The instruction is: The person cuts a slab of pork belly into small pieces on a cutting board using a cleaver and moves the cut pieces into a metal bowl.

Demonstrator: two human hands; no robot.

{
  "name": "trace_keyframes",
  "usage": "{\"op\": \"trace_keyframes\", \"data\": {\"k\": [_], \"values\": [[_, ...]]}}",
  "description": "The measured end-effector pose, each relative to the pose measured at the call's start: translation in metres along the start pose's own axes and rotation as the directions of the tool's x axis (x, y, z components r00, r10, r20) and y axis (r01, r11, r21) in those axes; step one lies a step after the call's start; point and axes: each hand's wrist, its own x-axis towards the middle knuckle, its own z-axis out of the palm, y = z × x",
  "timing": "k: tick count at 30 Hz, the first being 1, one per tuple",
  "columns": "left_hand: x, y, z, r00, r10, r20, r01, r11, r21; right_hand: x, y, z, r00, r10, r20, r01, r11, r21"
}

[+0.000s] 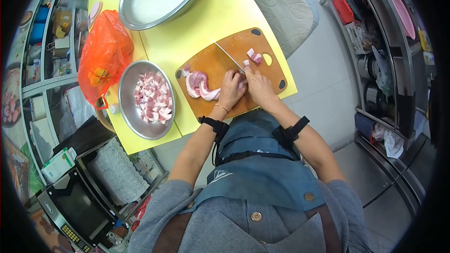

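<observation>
Strip of meat point(198, 83) on a brown cutting board point(206, 64), left grip point(232, 88) clasping its right end, right grip point(258, 86) wrapped round a knife point(228, 56), cut pieces point(254, 56) near the blade, metal bowl point(153, 133) of meat cubes point(153, 98) alongside, yellow surface point(225, 9) beneath.

At table point(234, 4): two metal bowls point(187, 7) point(127, 98), one cutting board point(206, 63), one knife point(229, 56), one red bag point(105, 47).

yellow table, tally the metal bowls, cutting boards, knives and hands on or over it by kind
Large silver metal bowl and smaller oval silver metal bowl: 2 bowls
Brown rectangular cutting board: 1 board
Thin metal-bladed knife: 1 knife
Bare left hand and bare right hand: 2 hands
Total: 6
</observation>
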Motion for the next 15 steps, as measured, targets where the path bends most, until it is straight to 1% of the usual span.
{"op": "trace_keyframes", "data": {"k": [3, 4, 8, 11, 14, 15], "values": [[0.003, -0.005, -0.001, 0.981, -0.124, -0.146, 0.123, 0.992, -0.021, -0.020, 0.013, -0.013, 0.998, 0.035, 0.057, -0.036, 0.999, 0.007], [0.005, -0.009, 0.001, 0.959, -0.212, -0.187, 0.201, 0.977, -0.077, -0.037, 0.022, -0.015, 0.996, 0.046, 0.070, -0.047, 0.999, 0.007], [0.010, -0.009, 0.000, 0.960, -0.227, -0.166, 0.212, 0.972, -0.102, -0.066, 0.034, -0.027, 0.990, 0.067, 0.125, -0.070, 0.997, 0.015], [0.006, -0.003, -0.009, 0.946, -0.293, -0.140, 0.262, 0.943, -0.206, -0.060, 0.029, -0.028, 0.997, 0.049, 0.060, -0.050, 0.999, 0.021], [0.001, 0.001, -0.013, 0.929, -0.328, -0.172, 0.293, 0.935, -0.200, -0.054, 0.016, -0.038, 1.000, 0.019, 0.015, -0.019, 1.000, 0.006], [0.000, 0.003, -0.014, 0.936, -0.293, -0.195, 0.268, 0.953, -0.143, -0.053, 0.013, -0.039, 1.000, 0.002, 0.023, -0.001, 1.000, -0.010]]}}
